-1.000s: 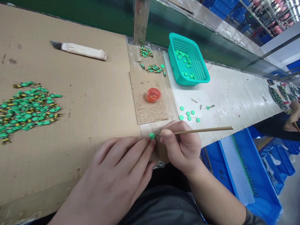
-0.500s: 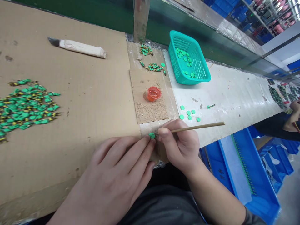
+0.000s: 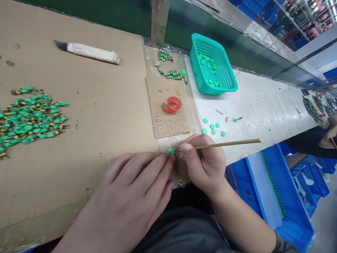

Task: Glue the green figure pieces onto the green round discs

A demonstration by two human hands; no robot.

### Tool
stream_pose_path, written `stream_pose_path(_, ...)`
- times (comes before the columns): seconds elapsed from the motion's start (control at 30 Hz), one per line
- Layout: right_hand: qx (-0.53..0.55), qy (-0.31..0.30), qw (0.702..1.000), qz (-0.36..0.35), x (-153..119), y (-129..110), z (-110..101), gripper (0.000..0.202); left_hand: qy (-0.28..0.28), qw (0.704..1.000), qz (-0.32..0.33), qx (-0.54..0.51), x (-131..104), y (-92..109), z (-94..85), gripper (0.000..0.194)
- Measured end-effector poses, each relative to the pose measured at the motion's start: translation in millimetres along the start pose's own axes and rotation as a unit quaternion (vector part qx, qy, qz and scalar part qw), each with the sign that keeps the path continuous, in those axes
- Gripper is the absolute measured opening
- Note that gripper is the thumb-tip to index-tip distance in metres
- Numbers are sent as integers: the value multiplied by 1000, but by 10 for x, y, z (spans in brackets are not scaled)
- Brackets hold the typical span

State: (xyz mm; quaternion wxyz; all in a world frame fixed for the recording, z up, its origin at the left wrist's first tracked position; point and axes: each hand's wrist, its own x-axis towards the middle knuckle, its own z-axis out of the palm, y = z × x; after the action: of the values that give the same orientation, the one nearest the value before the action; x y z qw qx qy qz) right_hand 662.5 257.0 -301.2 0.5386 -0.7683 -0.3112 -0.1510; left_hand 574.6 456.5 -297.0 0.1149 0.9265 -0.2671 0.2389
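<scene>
A small green disc lies at the table's near edge. The fingertips of my left hand grip it at its lower left side, the hand being laid low over the cardboard. My right hand pinches a thin wooden stick between thumb and fingers, closed around it. A fine tip shows just past the thumb, close to the disc's right side; whether it touches is too small to tell. Several more green discs lie loose to the right. Ahead, a small red cup stands on a speckled cardboard piece.
A teal basket with green discs stands at the back. Green, yellow and black pieces are heaped at left, with smaller groups behind the cup. A wrapped-handle blade lies back left. Blue trays and another person's arm are at right.
My right hand has shifted slightly right, and the stick's far end reaches further right. My left hand and the disc stay nearly in place.
</scene>
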Motion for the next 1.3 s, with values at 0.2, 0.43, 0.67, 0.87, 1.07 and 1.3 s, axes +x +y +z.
stream_pose_path(0.2,15,-31,999,-3,5,1,-11,24,4,1000,5,-1,9,-7,39,32)
stream_pose_path(0.43,12,-39,999,2,19,1,-6,25,4,1000,3,0,10,8,11,31)
stream_pose_path(0.67,16,-39,999,5,20,5,-10,25,-2,1000,2,-3,12,4,17,31)
stream_pose_path(0.87,32,21,999,13,-30,23,6,22,-2,1000,-1,0,9,5,27,33)
stream_pose_path(1.07,93,118,988,29,-32,31,9,22,-4,1000,-10,18,50,17,12,37)
stream_pose_path(1.3,119,96,986,63,-136,-60,-180,17,-9,1000,-2,24,65,4,-15,35)
